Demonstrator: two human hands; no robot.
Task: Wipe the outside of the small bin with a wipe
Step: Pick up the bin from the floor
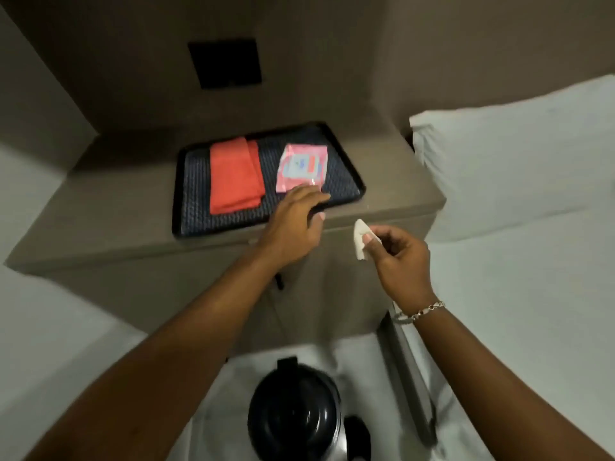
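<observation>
The small bin (294, 417) stands on the floor at the bottom centre, round with a shiny black lid and a black pedal beside it. My right hand (397, 257) pinches a small folded white wipe (360, 239) in front of the nightstand. My left hand (293, 224) reaches over the front edge of the black tray (191, 207), fingers spread, just below the pink wipe packet (302, 168) lying on that tray. Whether the fingertips touch the packet I cannot tell.
A folded orange cloth (233, 176) lies on the tray's left half. The tray sits on a brown nightstand (116, 207) against the wall. A bed with a white pillow (519, 154) fills the right; another white bed edge (50, 327) is on the left.
</observation>
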